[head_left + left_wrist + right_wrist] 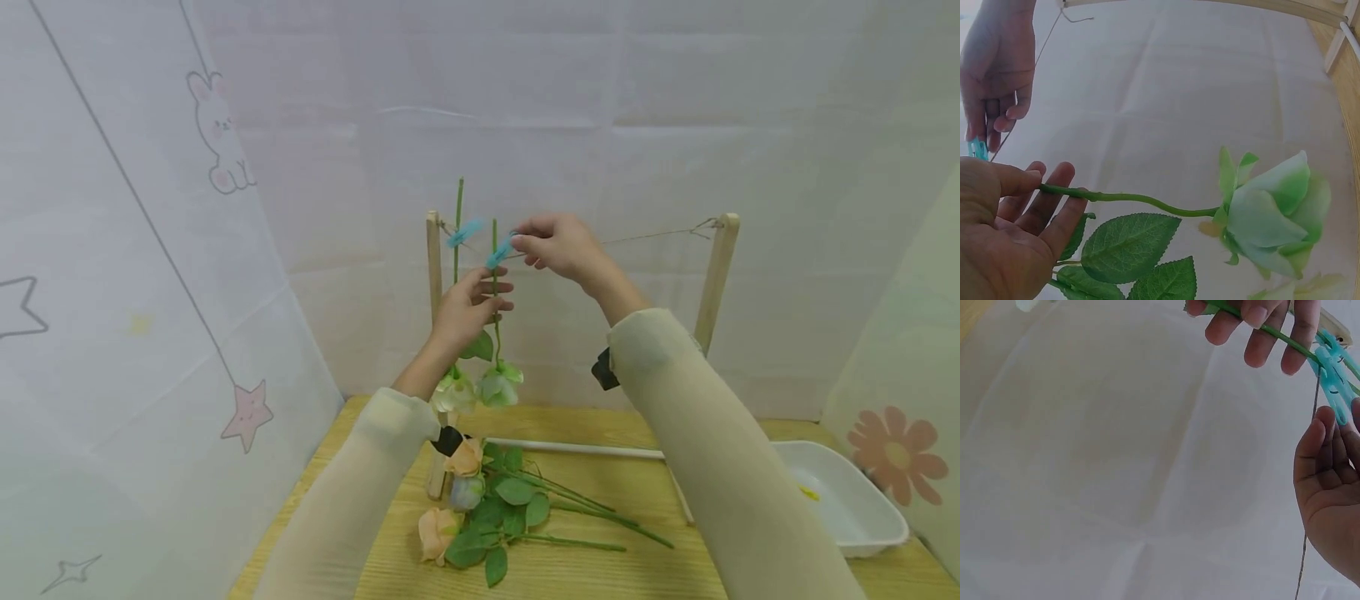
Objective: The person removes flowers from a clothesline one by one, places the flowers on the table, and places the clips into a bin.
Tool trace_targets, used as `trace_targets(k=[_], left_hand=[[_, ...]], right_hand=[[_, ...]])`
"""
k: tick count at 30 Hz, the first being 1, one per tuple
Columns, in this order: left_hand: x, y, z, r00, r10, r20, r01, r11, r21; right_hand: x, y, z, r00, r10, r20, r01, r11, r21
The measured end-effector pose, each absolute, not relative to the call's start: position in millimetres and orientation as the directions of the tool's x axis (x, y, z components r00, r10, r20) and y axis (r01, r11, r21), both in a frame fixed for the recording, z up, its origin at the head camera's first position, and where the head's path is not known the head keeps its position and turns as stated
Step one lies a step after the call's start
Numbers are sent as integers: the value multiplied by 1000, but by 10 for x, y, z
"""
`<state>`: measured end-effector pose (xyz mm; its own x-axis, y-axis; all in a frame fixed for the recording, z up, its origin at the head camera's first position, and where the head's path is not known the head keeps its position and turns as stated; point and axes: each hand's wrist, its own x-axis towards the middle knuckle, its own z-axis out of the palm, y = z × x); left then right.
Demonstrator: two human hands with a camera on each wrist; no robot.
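Observation:
My right hand (558, 243) pinches the end of a blue clothespin (1333, 378), whose jaws sit over the twine (1317, 400) and a green stem. That stem belongs to a pale green-white rose (1272, 215), hanging head down. Below the clothespin my left hand (467, 312) holds the stem between thumb and fingers, seen close in the left wrist view (1016, 231). Just to the left, a second blue clothespin (465, 233) holds another upside-down rose (454, 393) on the twine, its stem partly behind my left hand.
The twine runs between two wooden posts (716, 279). On the wooden table (405, 575) lie several roses (438, 533) with leafy stems, peach and bluish. A white rod (573, 448) spans behind them. A white basin (843, 500) with something yellow inside stands at the right.

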<state>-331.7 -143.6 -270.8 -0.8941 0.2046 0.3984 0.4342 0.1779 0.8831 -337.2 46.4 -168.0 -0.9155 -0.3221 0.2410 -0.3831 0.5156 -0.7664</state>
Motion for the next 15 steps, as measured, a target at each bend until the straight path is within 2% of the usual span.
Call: trace_targets(k=[9, 15], left_hand=[[-3281, -1440, -2698, -890, 207, 405, 437, 142, 888], [-3245, -1454, -2704, -881, 214, 421, 453, 128, 882]], right_hand=[[-3344, 550, -1639, -937, -154, 315, -350, 392, -851], [-3364, 633, -1675, -920, -60, 388, -391, 226, -892]])
